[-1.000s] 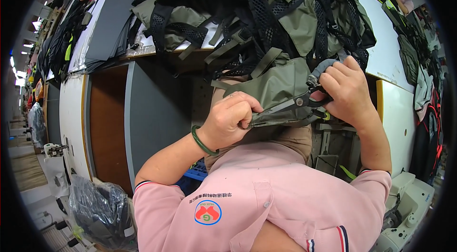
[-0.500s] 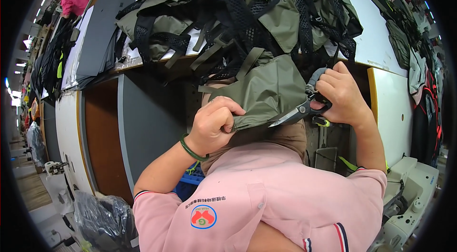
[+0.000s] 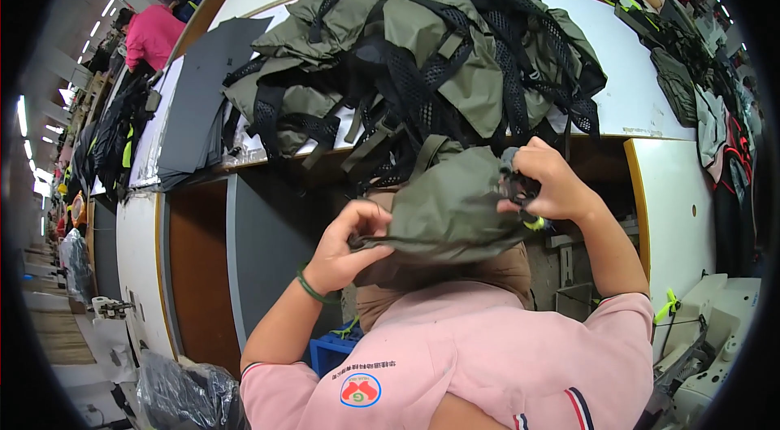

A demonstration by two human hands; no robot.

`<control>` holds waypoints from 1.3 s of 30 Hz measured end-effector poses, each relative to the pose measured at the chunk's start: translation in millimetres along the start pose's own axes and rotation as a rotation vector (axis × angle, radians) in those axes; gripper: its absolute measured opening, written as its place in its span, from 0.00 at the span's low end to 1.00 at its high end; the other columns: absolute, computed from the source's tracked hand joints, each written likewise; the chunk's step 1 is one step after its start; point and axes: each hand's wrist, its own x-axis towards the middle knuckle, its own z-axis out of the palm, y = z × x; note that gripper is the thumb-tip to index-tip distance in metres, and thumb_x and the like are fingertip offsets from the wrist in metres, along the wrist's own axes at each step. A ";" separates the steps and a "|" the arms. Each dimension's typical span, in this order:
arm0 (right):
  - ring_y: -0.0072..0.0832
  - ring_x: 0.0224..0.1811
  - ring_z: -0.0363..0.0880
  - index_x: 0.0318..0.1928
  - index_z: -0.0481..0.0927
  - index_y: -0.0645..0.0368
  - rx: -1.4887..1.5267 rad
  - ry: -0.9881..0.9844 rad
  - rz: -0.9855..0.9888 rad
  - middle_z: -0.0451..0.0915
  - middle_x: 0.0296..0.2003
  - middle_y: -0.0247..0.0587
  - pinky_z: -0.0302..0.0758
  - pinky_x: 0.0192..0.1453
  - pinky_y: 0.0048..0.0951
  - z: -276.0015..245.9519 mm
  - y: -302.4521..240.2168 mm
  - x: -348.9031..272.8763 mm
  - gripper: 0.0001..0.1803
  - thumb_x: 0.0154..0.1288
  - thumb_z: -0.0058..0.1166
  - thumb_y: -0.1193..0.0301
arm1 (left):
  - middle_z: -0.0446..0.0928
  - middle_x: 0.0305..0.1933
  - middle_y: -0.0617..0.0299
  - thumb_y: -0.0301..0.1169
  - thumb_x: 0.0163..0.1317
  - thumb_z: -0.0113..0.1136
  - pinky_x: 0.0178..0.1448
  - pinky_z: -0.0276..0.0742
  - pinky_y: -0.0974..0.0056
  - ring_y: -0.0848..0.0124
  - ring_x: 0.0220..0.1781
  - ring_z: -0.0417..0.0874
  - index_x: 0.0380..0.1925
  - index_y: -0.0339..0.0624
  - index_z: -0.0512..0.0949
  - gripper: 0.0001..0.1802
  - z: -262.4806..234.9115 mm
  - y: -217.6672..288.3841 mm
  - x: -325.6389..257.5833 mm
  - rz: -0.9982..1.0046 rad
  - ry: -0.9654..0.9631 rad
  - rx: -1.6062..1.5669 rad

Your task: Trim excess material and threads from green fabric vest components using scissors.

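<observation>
My left hand (image 3: 343, 245) is closed on the edge of an olive-green fabric bag (image 3: 451, 206), thumb below and fingers above. The bag hangs over my lap, its lower part smeared by motion. My right hand (image 3: 554, 184) is wrapped round a pair of dark-handled scissors (image 3: 515, 188) at the bag's right side. The scissors' blades are blurred or hidden against the cloth, so I cannot tell whether they are apart. A green strap (image 3: 431, 152) rises from the bag's far edge toward the pile on the table.
A heap of olive bags with black mesh straps (image 3: 422, 48) covers much of the white table (image 3: 642, 97). Grey sheets (image 3: 199, 97) lie stacked at its left. A sewing machine (image 3: 715, 349) stands at the lower right, a blue crate (image 3: 329, 349) beneath me. Other people are farther off.
The scissors' blades, earlier pointing left along the bag's near edge, no longer show plainly. Both hands sit slightly lower in view, and the left fingers have shifted their grip on the cloth.
</observation>
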 end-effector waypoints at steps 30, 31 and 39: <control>0.32 0.35 0.77 0.38 0.73 0.64 0.117 0.620 0.322 0.78 0.30 0.44 0.73 0.44 0.33 -30.1 145.2 161.9 0.11 0.57 0.61 0.76 | 0.84 0.42 0.63 0.37 0.65 0.65 0.50 0.79 0.65 0.73 0.44 0.82 0.50 0.37 0.81 0.18 -84.2 -118.6 -192.5 -0.793 -0.354 0.471; 0.27 0.33 0.74 0.37 0.72 0.63 0.130 0.587 0.289 0.77 0.30 0.40 0.73 0.42 0.30 -24.6 118.5 157.7 0.11 0.56 0.62 0.75 | 0.84 0.42 0.63 0.37 0.65 0.65 0.50 0.79 0.65 0.73 0.43 0.82 0.50 0.37 0.81 0.18 -76.9 -121.3 -192.7 -0.759 -0.310 0.489; 0.17 0.30 0.72 0.38 0.73 0.61 0.508 0.505 0.317 0.75 0.30 0.32 0.72 0.36 0.22 -18.9 -30.7 73.2 0.11 0.58 0.63 0.77 | 0.56 0.72 0.45 0.31 0.67 0.61 0.61 0.75 0.61 0.64 0.60 0.77 0.76 0.47 0.46 0.44 -7.4 -26.8 72.0 -0.064 -0.013 -0.064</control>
